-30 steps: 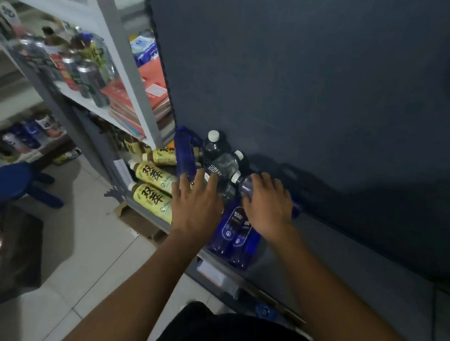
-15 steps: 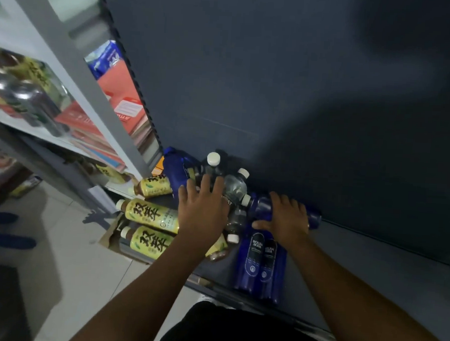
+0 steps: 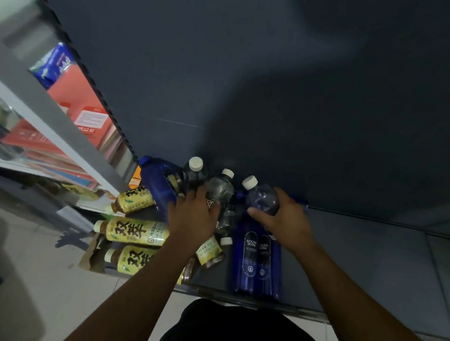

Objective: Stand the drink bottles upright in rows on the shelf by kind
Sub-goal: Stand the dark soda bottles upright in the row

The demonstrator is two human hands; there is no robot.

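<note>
You are looking down at a low, dark grey shelf (image 3: 357, 255) in dim light, with both bare hands over a jumble of drink bottles.

Your right hand (image 3: 287, 222) is gripping a purple-tinted bottle (image 3: 263, 198) with a white cap. The thumb is pressing its near side and the fingers are curling round its far side. The bottle is tilting, with its cap leaning towards your left hand (image 3: 192, 218).

That left hand is lying palm down on the pile with its fingers reaching forward. You cannot tell whether they are closing on a bottle.

- **Past the left fingertips:** a dark bottle (image 3: 194, 174) and a clear bottle (image 3: 221, 188), both white-capped, are standing close to the back panel (image 3: 275, 81).
- **Outside the left little finger:** a large blue bottle (image 3: 156, 183) is standing.
- **Around the left wrist:** yellow-labelled tea bottles (image 3: 134, 230) are lying on their sides, caps pointing away from your fingers towards the floor (image 3: 43, 278).
- **Under the right palm:** blue soda bottles (image 3: 250, 260) reading BOLSA SODA are lying side by side, running back to the shelf's front edge.

The back panel is rising dark blue-grey beyond both sets of fingertips, and a broad shadow is falling across it. Away from the left hand, pale floor tiles are showing, with a piece of cardboard (image 3: 91, 254) at the shelf's foot. A grey upright (image 3: 40, 87) of a neighbouring rack is standing further out, beside red packets (image 3: 88, 116) and a blue packet (image 3: 52, 64).
</note>
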